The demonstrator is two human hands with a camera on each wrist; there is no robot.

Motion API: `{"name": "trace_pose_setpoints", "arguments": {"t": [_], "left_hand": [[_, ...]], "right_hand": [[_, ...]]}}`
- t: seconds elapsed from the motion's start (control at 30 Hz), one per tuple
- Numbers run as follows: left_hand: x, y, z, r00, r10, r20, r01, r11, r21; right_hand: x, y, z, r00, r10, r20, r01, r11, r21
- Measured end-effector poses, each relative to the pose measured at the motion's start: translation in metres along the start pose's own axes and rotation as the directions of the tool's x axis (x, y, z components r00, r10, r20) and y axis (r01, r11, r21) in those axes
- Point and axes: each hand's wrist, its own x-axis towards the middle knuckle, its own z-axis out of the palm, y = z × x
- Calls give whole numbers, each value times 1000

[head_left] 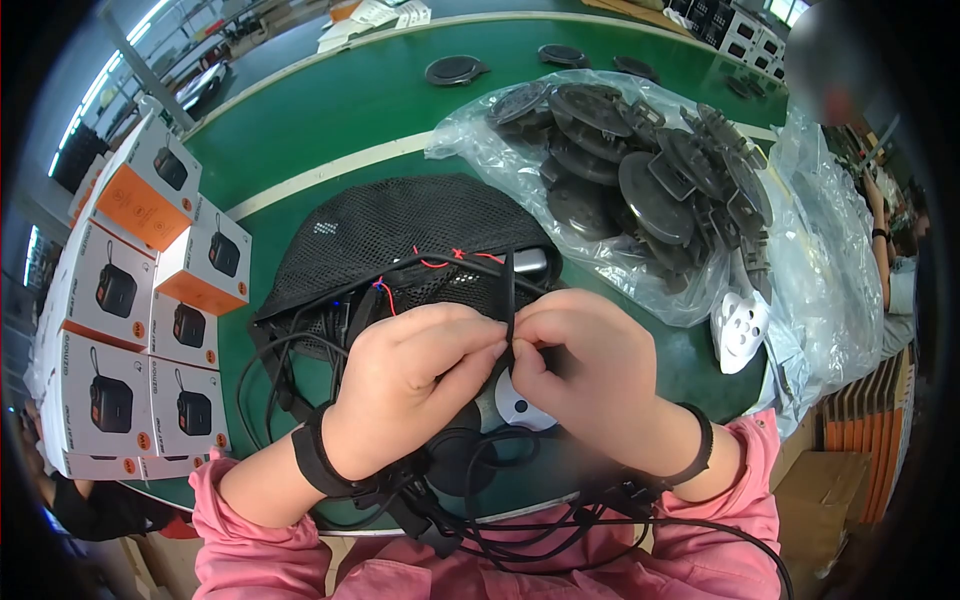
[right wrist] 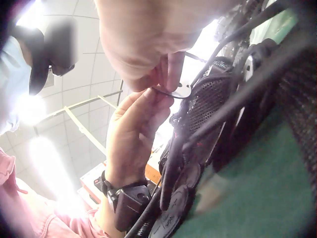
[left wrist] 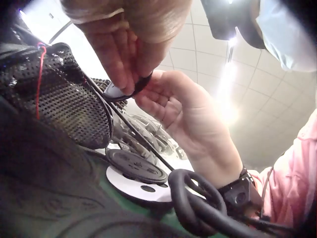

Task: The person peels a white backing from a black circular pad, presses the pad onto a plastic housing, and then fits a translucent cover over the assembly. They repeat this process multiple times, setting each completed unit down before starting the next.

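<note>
Both hands meet in front of the black mesh bag [head_left: 400,225]. Between their fingertips, the left hand [head_left: 410,385] and right hand [head_left: 595,380] pinch a thin dark piece [head_left: 509,290], seen edge-on and upright. White shows on one side of the held piece [left wrist: 115,93] in the left wrist view, and the right wrist view shows a white part with small holes [right wrist: 184,90]; fingers cover the rest. Below the hands lies a white plate with holes [head_left: 520,408]. A round black disc [left wrist: 136,166] rests on that plate in the left wrist view.
Boxes [head_left: 105,290] are stacked at left. A clear plastic bag [head_left: 460,135] with several black round parts [head_left: 655,195] lies at back right, near another white holed piece [head_left: 741,330]. Black cables [head_left: 490,530] loop along the front edge; several black discs [head_left: 455,70] lie farther back.
</note>
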Motion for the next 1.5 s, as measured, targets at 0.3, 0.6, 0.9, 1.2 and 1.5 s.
{"name": "trace_pose_setpoints", "arguments": {"t": [0.3,0.6,0.9,1.2,1.5], "left_hand": [[1,6,-1,986,-158,61,168,959,-229],[-5,-1,2,952,-299,65,300,869,-393],[-6,-2,-2,834,-508,214,460,429,-777],[-4,-3,0,838,-525,148,461,537,-707],[-3,-5,3,830,-542,136,478,563,-674]], "right_hand": [[0,4,3,997,-63,-51,61,997,-41],[0,-2,-1,998,60,21,-61,993,97],[9,6,-59,891,298,342,-396,148,906],[-58,-38,-160,663,599,-449,-569,793,218],[-70,21,-167,467,812,-350,-861,508,27]]}}
